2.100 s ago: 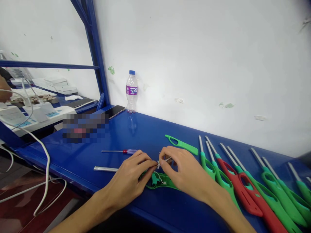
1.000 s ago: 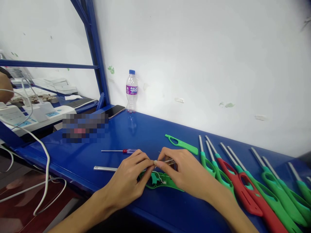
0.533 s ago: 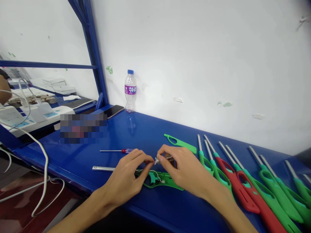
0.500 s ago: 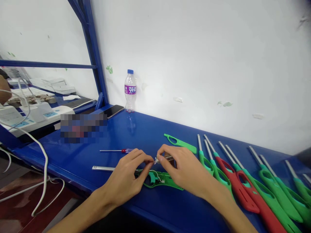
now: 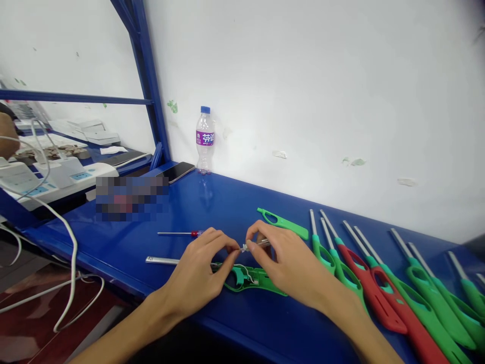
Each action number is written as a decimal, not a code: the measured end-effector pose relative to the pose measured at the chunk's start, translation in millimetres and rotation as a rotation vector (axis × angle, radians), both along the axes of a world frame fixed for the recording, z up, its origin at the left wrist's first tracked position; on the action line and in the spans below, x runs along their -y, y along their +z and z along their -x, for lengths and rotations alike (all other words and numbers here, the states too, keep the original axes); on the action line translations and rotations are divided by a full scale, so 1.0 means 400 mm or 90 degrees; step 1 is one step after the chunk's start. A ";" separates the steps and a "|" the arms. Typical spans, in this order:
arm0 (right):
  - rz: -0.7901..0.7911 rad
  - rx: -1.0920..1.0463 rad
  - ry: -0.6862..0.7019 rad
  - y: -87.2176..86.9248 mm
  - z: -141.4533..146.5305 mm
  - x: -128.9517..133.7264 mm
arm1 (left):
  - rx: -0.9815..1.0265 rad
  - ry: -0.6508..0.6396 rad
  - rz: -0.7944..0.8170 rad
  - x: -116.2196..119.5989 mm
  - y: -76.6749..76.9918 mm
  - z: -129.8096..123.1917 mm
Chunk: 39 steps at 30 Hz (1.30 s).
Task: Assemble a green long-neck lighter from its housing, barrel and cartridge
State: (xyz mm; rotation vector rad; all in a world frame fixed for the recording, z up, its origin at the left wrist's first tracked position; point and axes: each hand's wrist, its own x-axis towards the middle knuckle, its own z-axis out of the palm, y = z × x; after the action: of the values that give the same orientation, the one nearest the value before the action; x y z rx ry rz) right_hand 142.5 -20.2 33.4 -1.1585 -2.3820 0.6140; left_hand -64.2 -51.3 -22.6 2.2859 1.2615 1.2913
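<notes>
Small fitting (image 5: pixel 244 247): whitish
Open casing (image 5: pixel 271 284): green, teal inside
Lighters (image 5: pixel 382 311): green or red, silver tubes (image 5: pixel 352 234)
Tabletop (image 5: pixel 235 202): blue
Bottle (image 5: pixel 205 156): clear, purple label (image 5: pixel 205 138), blue cap (image 5: pixel 205 109)

Left grip (image 5: pixel 206 263), right grip (image 5: pixel 286 260) pinched, near each other; forearms (image 5: pixel 131 321) converging.

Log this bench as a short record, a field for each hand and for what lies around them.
Left hand: fingers closed at a small whitish part
Right hand: gripping its other end; rest mostly hidden
Below hands: open green plastic casing
Left: thin metal screwdriver with red collar
Right: row of green and red long-nosed lighters
By wall: upright clear plastic bottle, purple label
</notes>
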 end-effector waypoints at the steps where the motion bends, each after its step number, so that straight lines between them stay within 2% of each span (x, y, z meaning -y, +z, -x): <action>1: 0.008 -0.004 0.002 0.001 0.000 0.001 | -0.001 -0.003 -0.003 0.001 0.001 0.000; 27: 0.041 -0.016 0.043 -0.010 0.004 0.001 | -0.003 -0.030 -0.048 -0.003 -0.003 0.002; 34: 0.021 -0.009 0.014 0.006 -0.007 0.000 | -0.004 -0.007 -0.009 0.000 -0.004 0.002; 39: 0.014 -0.002 0.031 0.011 -0.009 0.006 | 0.003 -0.018 -0.013 0.002 -0.001 0.003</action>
State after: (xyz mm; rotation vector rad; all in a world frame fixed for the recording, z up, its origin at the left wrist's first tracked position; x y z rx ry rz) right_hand 146.0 -22.5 37.9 -1.1109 -2.4125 0.6583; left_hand -65.6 -52.0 -22.8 2.3051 1.2164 1.3051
